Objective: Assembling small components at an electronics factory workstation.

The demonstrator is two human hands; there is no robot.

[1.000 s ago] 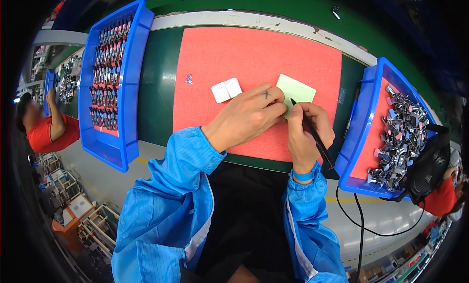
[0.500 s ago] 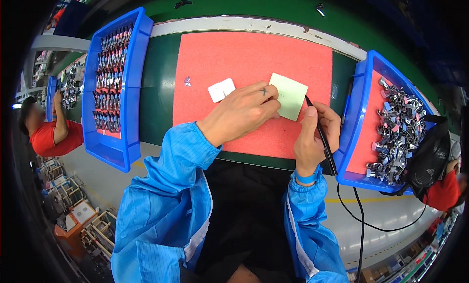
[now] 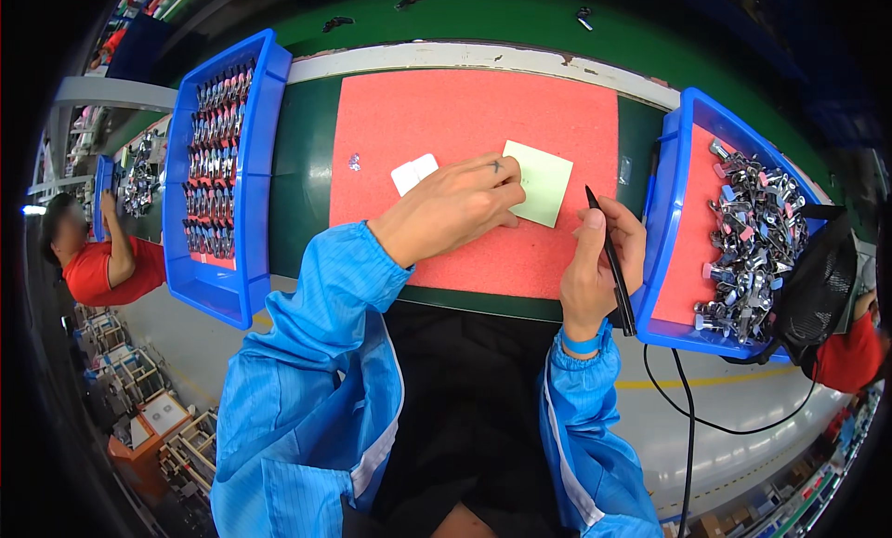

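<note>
A pale green sticky note (image 3: 544, 187) lies tilted on the pink foam mat (image 3: 446, 101). The curled fingers of my left hand (image 3: 455, 208) grip its left edge and cover that part; faint marks show beside the fingertips. To the right of the note, my right hand (image 3: 595, 269) is closed around a black pen (image 3: 614, 269). The pen's tip points up and away from me, a small gap from the paper. A small white case-like object (image 3: 413, 173) lies beyond my left hand, partly hidden by it.
Left stands a blue tray (image 3: 255, 166) with rows of metal clips (image 3: 212, 199). On the right, another blue tray (image 3: 671, 213) holds a loose heap of clips (image 3: 751, 245), a black mesh bag (image 3: 818, 287) beside it. A black cable (image 3: 689, 426) hangs below. Co-workers in red sit at both sides.
The pen tip has come away from the note's right edge, leaving a gap. My left hand stays on the note. The whole view has shifted slightly.
</note>
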